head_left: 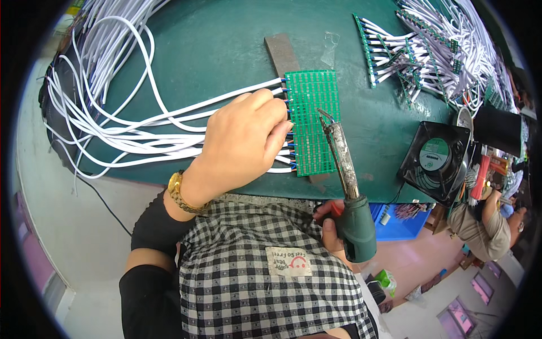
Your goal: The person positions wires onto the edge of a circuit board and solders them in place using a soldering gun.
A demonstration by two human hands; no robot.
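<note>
A green circuit board panel (309, 138) lies on the table in front of me, with white cables (226, 95) running from its left edge off to the left. Thin blue and brown wire ends show where several cables meet the board. My left hand (245, 135) is closed at that edge, its fingertips on a white cable whose end they mostly hide. My right hand (332, 229) grips a soldering gun (357, 226) with a dark green handle and a worn metal barrel. Its tip is over the middle of the board; whether it touches is unclear.
A grey bar (280, 52) lies partly under the board. A cable bundle (113, 51) fills the left side; finished-looking boards with cables (418, 56) pile up far right. A black fan (435, 161) stands right, above a blue bin (398, 223). Another person (480, 229) is at the right.
</note>
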